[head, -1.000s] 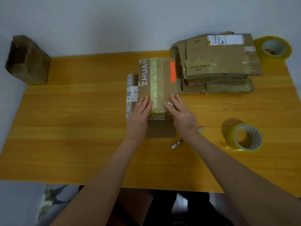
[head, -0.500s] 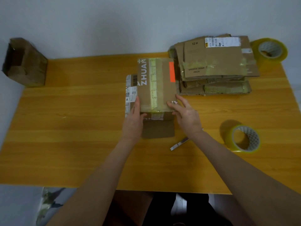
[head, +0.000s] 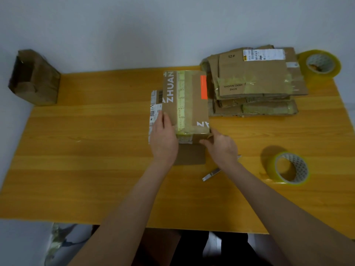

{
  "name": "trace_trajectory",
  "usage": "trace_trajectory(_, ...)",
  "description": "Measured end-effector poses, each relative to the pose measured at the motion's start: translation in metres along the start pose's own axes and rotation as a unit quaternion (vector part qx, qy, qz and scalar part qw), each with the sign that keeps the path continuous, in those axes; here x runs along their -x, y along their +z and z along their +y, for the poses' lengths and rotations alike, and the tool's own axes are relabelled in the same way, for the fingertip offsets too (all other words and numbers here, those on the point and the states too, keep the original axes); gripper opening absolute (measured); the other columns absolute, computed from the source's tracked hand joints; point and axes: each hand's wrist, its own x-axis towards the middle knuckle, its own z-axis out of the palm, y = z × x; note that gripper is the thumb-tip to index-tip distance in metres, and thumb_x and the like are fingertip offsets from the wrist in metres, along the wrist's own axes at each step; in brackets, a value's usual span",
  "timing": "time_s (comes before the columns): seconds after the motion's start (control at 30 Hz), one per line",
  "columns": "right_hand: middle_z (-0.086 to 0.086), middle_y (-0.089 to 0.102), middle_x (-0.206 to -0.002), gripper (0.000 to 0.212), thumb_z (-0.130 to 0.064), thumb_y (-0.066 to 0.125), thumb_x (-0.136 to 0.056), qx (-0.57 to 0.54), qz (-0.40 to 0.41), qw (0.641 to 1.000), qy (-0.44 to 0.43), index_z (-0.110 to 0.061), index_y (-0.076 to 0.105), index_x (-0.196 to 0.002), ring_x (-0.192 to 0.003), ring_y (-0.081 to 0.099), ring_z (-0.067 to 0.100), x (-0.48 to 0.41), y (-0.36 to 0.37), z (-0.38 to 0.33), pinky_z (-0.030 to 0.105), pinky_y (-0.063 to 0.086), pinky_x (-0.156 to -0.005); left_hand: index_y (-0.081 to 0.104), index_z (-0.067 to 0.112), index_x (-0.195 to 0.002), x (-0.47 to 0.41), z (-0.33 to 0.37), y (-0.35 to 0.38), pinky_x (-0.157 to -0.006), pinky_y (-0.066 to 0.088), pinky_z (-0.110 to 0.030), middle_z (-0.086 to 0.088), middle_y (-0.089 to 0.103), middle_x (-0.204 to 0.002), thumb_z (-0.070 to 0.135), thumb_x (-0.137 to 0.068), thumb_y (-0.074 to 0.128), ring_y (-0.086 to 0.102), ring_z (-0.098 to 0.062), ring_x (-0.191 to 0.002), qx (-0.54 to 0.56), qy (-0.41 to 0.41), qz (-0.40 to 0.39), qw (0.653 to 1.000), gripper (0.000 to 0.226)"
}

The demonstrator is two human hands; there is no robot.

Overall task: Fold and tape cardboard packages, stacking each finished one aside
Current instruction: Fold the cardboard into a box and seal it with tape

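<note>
A taped brown cardboard package [head: 194,104] printed ZHUAN, with an orange sticker, lies at the table's middle on top of flattened cardboard with white labels [head: 154,112]. My left hand [head: 163,139] grips its near left corner, thumb along the left side. At the near right corner my right hand [head: 221,146] holds it with fingers curled under the edge. A stack of finished flat packages [head: 255,81] sits just right of it at the back. A tape roll [head: 290,167] stands to the right of my right hand.
A second, larger tape roll [head: 322,64] sits at the back right corner. A small metal cutter [head: 211,174] lies under my right wrist. A dark crumpled cardboard box [head: 34,77] stands off the table's back left corner. The table [head: 86,150] is orange wood.
Both hands slid off the package's top to its near corners and now grip it. The near end looks slightly raised.
</note>
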Motion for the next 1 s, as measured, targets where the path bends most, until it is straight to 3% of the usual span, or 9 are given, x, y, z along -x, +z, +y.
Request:
trace_trajectory(0.1,0.006,0.058,-0.115,0.053,-0.050,0.060,-0.089,-0.063,0.044,0.997,-0.012,-0.010,0.055,-0.124,-0.097,0.059,0.025,-0.002,0.000,-0.008,0.035,0.049,-0.072,0.010,0.003,-0.151,0.000,0.026,0.002,-0.119,0.006,-0.044,-0.021,0.001,-0.158,0.046,-0.100,0.030,0.001,-0.032,-0.147,-0.067,0.010,-0.054,0.996,0.069)
trace_trajectory(0.2,0.007,0.065,-0.113,0.044,-0.041,0.060,-0.091,-0.203,0.021,0.979,0.016,-0.010,0.059,-0.123,-0.098,0.060,0.020,-0.008,-0.004,-0.010,0.025,0.044,-0.072,0.006,0.008,-0.152,-0.005,0.026,0.011,-0.118,0.004,-0.044,-0.021,-0.005,-0.158,0.063,-0.093,0.027,-0.005,-0.034,-0.146,-0.082,0.010,-0.091,0.992,0.083)
trace_trajectory(0.33,0.009,0.065,-0.111,0.036,-0.026,0.052,-0.098,-0.306,0.022,0.949,0.071,-0.005,0.058,-0.127,-0.105,0.059,0.023,-0.010,-0.007,-0.016,0.029,0.043,-0.082,0.009,0.003,-0.151,-0.004,0.013,0.010,-0.117,0.010,-0.036,-0.018,0.002,-0.159,0.042,-0.099,0.039,0.004,-0.029,-0.147,0.024,-0.016,-0.053,0.998,0.072)
trace_trajectory(0.47,0.002,0.056,-0.079,0.031,-0.027,0.042,-0.102,-0.264,0.026,0.963,0.044,-0.006,0.059,-0.116,-0.077,0.052,0.020,-0.013,-0.003,-0.016,0.033,0.042,-0.062,0.006,0.002,-0.151,0.001,0.010,0.002,-0.111,0.023,-0.030,-0.014,0.023,-0.156,0.024,-0.102,0.038,0.024,-0.027,-0.143,0.195,-0.126,-0.047,0.972,0.063)
trace_trajectory(0.57,0.002,0.064,-0.094,0.045,-0.045,0.057,-0.092,-0.234,0.014,0.972,0.029,-0.010,0.056,-0.121,-0.088,0.060,0.021,-0.015,0.002,-0.020,0.032,0.050,-0.069,0.009,0.006,-0.152,-0.002,0.006,0.003,-0.110,0.030,-0.038,-0.012,0.032,-0.153,0.032,-0.100,0.045,0.033,-0.027,-0.138,0.225,-0.131,-0.064,0.963,0.068)
trace_trajectory(0.63,0.005,0.066,-0.098,0.047,-0.043,0.057,-0.093,-0.227,0.016,0.973,0.030,-0.009,0.056,-0.125,-0.093,0.062,0.023,-0.016,0.000,-0.022,0.031,0.048,-0.069,0.018,0.007,-0.151,-0.005,0.000,0.004,-0.109,0.036,-0.043,-0.011,0.039,-0.149,0.032,-0.100,0.044,0.039,-0.028,-0.134,0.220,-0.135,-0.062,0.964,0.063)
trace_trajectory(0.8,0.004,0.066,-0.080,0.039,-0.043,0.046,-0.098,-0.166,-0.024,0.986,-0.004,-0.011,0.066,-0.109,-0.069,0.060,0.019,-0.004,-0.012,-0.031,0.030,0.047,-0.058,0.036,0.004,-0.142,-0.015,-0.014,-0.021,-0.098,0.040,-0.038,-0.016,0.050,-0.132,0.025,-0.100,0.039,0.048,-0.029,-0.119,0.114,-0.125,-0.017,0.985,0.047)
trace_trajectory(0.93,0.000,0.068,-0.108,0.030,-0.034,0.056,-0.095,-0.108,-0.163,0.974,-0.118,-0.017,0.066,-0.119,-0.098,0.062,0.017,0.023,-0.006,-0.060,0.022,0.043,-0.073,0.019,0.014,-0.150,-0.025,-0.030,-0.054,-0.110,0.023,-0.051,-0.019,0.022,-0.152,0.064,-0.082,0.053,0.024,-0.035,-0.138,-0.079,-0.106,-0.077,0.988,0.091)
trace_trajectory(1.0,-0.003,0.069,-0.113,0.027,-0.031,0.056,-0.096,-0.117,-0.151,0.974,-0.119,-0.021,0.067,-0.118,-0.100,0.062,0.014,0.023,-0.011,-0.064,0.023,0.046,-0.081,0.005,0.020,-0.152,-0.025,-0.031,-0.057,-0.113,0.013,-0.059,-0.016,0.001,-0.159,0.080,-0.069,0.054,0.005,-0.034,-0.145,-0.133,-0.083,-0.155,0.975,0.113)
